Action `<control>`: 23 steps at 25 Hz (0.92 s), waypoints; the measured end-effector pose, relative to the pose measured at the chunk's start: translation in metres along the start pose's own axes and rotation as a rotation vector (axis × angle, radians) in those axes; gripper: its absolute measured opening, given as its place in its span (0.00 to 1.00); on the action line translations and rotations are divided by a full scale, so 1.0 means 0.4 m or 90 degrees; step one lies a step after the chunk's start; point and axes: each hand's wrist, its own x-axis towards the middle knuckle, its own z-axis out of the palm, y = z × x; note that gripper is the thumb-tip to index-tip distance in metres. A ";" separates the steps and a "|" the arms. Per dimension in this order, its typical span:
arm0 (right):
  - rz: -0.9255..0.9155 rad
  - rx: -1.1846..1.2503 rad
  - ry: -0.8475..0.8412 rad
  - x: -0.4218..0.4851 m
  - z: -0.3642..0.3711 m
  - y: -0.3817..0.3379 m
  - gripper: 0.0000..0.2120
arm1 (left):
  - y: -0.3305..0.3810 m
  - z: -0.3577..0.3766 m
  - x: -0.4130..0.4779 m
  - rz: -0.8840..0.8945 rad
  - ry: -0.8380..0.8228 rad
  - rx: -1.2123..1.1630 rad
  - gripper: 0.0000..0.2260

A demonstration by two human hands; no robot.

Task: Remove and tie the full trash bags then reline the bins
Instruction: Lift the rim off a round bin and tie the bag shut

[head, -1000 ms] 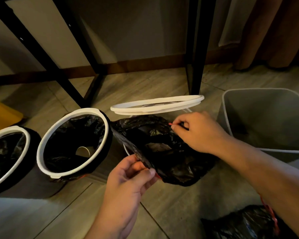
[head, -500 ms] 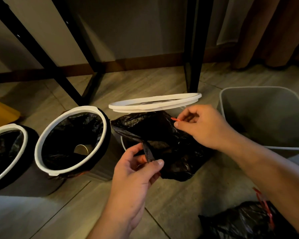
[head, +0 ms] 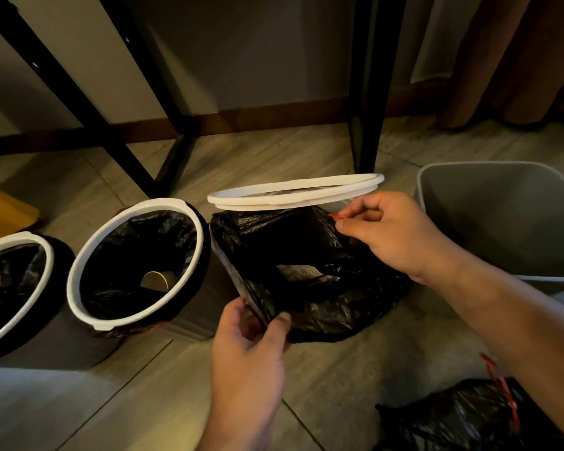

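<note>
Both hands have drawn apart: left hand pinches the black bag's near edge, right hand grips its red drawstring, spreading the mouth under the raised white ring.

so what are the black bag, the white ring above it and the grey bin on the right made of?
Black bag: thin glossy plastic film, crinkled with sharp highlights. White ring: probably rigid moulded plastic, matte, with an even stepped edge. Grey bin: probably plastic, smooth and dull, thin rounded rim.

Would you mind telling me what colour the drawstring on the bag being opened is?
Red; the drawstring shows at the right hand in the head view.
</note>
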 end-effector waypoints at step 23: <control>-0.284 -0.058 -0.062 -0.119 0.040 -0.140 0.08 | 0.237 0.039 -0.052 -0.177 -0.105 -0.249 0.22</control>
